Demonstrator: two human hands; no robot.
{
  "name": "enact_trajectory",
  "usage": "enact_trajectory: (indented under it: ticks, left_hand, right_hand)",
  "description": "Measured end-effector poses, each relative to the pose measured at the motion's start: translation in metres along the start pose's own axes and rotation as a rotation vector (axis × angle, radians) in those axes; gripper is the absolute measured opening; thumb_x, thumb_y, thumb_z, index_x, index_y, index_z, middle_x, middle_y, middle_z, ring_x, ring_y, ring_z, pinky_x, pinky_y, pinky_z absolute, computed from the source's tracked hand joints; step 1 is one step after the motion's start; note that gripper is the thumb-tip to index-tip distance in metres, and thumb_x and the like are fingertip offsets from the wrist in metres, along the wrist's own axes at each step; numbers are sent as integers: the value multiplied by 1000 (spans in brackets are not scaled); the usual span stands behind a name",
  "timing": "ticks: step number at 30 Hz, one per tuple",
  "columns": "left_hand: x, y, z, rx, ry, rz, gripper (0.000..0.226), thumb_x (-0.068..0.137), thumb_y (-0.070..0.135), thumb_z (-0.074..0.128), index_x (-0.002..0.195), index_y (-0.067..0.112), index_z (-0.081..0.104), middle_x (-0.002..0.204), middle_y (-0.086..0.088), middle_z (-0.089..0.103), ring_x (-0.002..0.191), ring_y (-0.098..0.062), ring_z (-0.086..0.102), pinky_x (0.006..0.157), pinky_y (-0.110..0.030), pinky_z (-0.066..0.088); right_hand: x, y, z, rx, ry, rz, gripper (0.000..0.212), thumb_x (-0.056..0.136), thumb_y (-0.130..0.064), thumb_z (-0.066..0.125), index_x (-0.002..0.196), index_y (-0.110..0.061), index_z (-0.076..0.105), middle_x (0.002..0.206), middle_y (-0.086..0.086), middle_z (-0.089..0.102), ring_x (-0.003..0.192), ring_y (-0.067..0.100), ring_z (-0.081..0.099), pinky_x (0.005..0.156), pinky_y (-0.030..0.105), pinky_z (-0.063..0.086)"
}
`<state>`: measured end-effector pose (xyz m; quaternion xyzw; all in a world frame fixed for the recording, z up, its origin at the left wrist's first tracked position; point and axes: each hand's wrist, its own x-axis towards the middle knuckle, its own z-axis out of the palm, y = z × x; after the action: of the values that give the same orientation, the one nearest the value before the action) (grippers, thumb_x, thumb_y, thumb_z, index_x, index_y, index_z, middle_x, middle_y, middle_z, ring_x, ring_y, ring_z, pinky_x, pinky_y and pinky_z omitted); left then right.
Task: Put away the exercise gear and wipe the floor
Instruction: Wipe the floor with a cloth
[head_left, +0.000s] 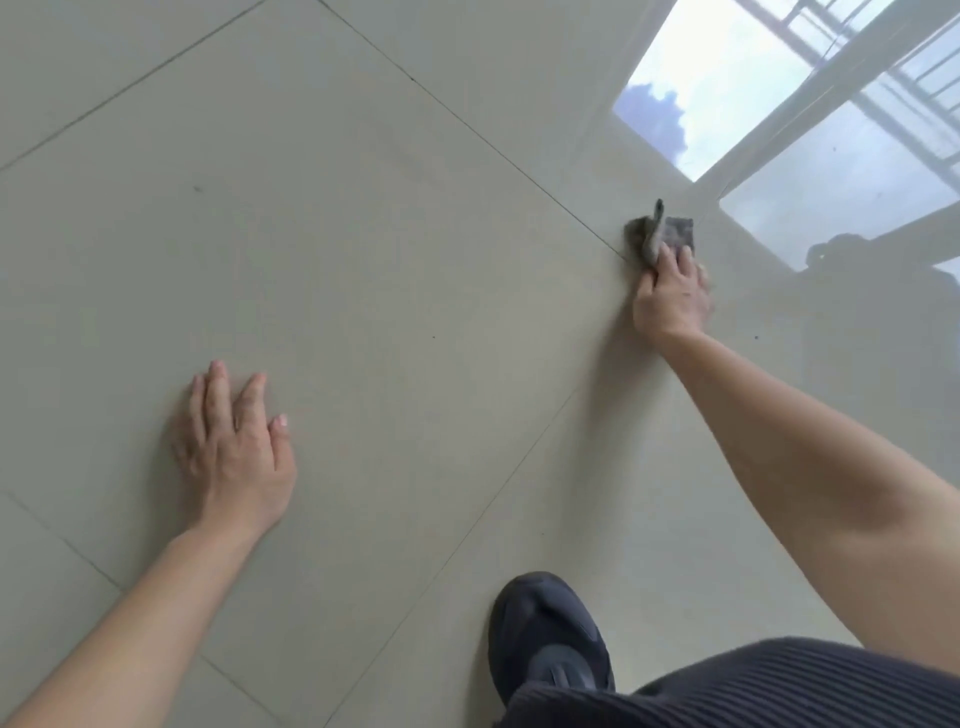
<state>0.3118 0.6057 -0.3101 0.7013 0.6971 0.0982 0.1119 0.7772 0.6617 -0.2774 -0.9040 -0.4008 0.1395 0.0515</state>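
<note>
The right hand (672, 299) is reaching far forward with the arm stretched out, pressing a grey cloth (662, 236) down onto the floor (389, 234). The cloth is lying under and just ahead of the fingertips, crumpled, with one twisted corner sticking up beyond the hand; the fingers are curled over its near edge, closed on it, while most of the cloth is showing past them. It is sitting right at a grout line, close to where several tile joints are meeting.

The left hand (236, 447) is lying well apart from the cloth, nearer the body and off to the other side, palm flat on the floor with the fingers spread and holding nothing.

Behind both hands, close to the body, a dark shoe (548, 634) is planted on the tiles, and a ribbed dark garment (779, 686) is showing beside it under the right arm.

The floor is made of large pale glossy tiles with thin dark joints. Beyond the right hand the shine is reflecting a bright window (753, 88) with its frame, railings and cloudy sky, and a dim shape of the person.

One cloth, two hands and one shoe are in view.
</note>
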Motion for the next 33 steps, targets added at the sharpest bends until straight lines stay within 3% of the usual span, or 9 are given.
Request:
enact_trajectory:
  ticks: [3, 6, 9, 12, 14, 19, 24, 26, 33]
  left_hand:
    - [-9, -2, 2, 2, 29, -5, 56, 89, 32, 40, 138, 6, 52, 153, -25, 34, 141, -43, 29, 111, -60, 19]
    - [-9, -1, 6, -1, 58, 4, 54, 90, 30, 40, 138, 7, 51, 152, -25, 35, 141, -43, 29, 113, -58, 17]
    - [-9, -3, 6, -2, 84, 16, 53, 91, 30, 40, 138, 7, 52, 151, -25, 36, 140, -43, 31, 112, -57, 19]
    - [-10, -8, 0, -16, 66, 28, 53, 91, 30, 38, 137, 9, 55, 151, -24, 37, 139, -42, 33, 110, -58, 22]
    - [-11, -16, -7, -7, 62, 5, 54, 91, 31, 37, 136, 9, 55, 152, -23, 36, 139, -42, 33, 108, -60, 23]
    - [-20, -56, -21, 31, 79, -139, 57, 93, 35, 35, 140, 5, 49, 155, -22, 32, 143, -39, 27, 110, -62, 19]
    - [-27, -94, -27, 51, 107, -300, 59, 96, 37, 32, 143, 5, 43, 156, -21, 31, 145, -37, 24, 113, -59, 16]
    - [-29, -100, -27, 68, 117, -302, 57, 96, 36, 33, 144, 6, 42, 157, -19, 31, 145, -36, 24, 113, -57, 17]
    - [-34, -102, -22, 45, 97, -327, 57, 99, 35, 30, 148, 7, 37, 160, -18, 26, 148, -35, 21, 115, -56, 15]
  right_hand:
    - [-71, -10, 30, -8, -23, -96, 60, 99, -24, 41, 157, -24, 25, 166, 8, 14, 152, 35, 10, 123, 43, 11]
    - [-175, -22, 69, -54, -111, -682, 71, 87, -15, 58, 154, -21, 35, 162, 13, 27, 149, 43, 17, 122, 52, 13]
    - [-260, -29, 81, -132, -438, -1354, 59, 92, -21, 53, 150, -23, 42, 162, 10, 27, 150, 42, 11, 124, 49, -2]
    - [-240, -42, 73, -200, -604, -1784, 52, 101, -24, 53, 151, -24, 42, 164, 5, 25, 154, 30, 8, 125, 44, 3]
    - [-183, -49, 65, -255, -493, -1715, 49, 104, -31, 49, 152, -26, 40, 164, 4, 25, 153, 28, 13, 124, 44, 12]
    - [-42, -59, 24, -235, -206, -828, 57, 103, -51, 28, 156, -32, 25, 166, -1, 15, 154, 27, 9, 123, 48, 17]
    - [-47, -109, 38, -72, -86, -338, 56, 103, -36, 32, 158, -26, 23, 167, 5, 12, 153, 34, 6, 124, 46, 8]
    - [-99, -132, 61, -41, -114, -414, 58, 102, -37, 31, 158, -24, 24, 167, 7, 12, 152, 37, 4, 124, 47, 4]
    - [-273, -133, 105, -186, -317, -1401, 49, 94, -14, 48, 143, -21, 51, 157, 10, 39, 146, 43, 29, 120, 51, 22]
